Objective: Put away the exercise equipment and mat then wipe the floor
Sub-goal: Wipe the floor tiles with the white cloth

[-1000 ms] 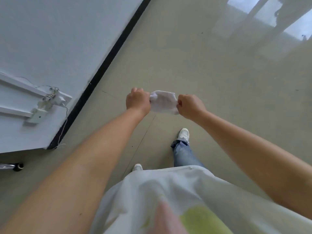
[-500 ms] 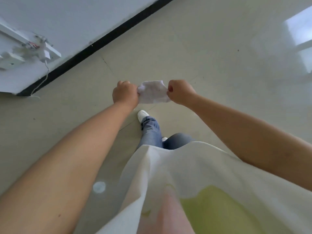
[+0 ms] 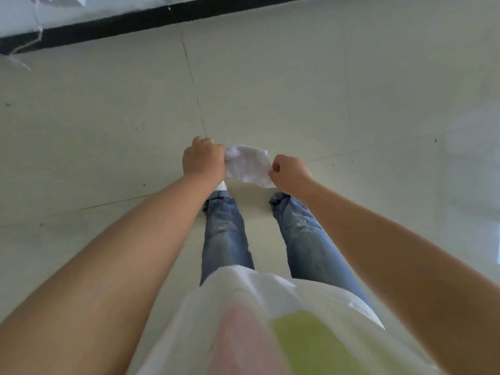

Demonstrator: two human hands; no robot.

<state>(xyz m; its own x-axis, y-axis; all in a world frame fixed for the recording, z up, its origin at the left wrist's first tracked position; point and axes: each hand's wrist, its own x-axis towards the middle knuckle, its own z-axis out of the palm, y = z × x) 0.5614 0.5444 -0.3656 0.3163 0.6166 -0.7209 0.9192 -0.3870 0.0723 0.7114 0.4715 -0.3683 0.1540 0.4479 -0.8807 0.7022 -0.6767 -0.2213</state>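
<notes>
both feet now planted, cloth (image 3: 248,165) stays stretched

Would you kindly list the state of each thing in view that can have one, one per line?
white cloth: held up off the floor, stretched between both hands, crumpled
left hand: fingers curled, gripping the cloth's left edge
right hand: fingers curled, pinching the cloth's right edge
floor: bare tiles, a few dark specks
</notes>
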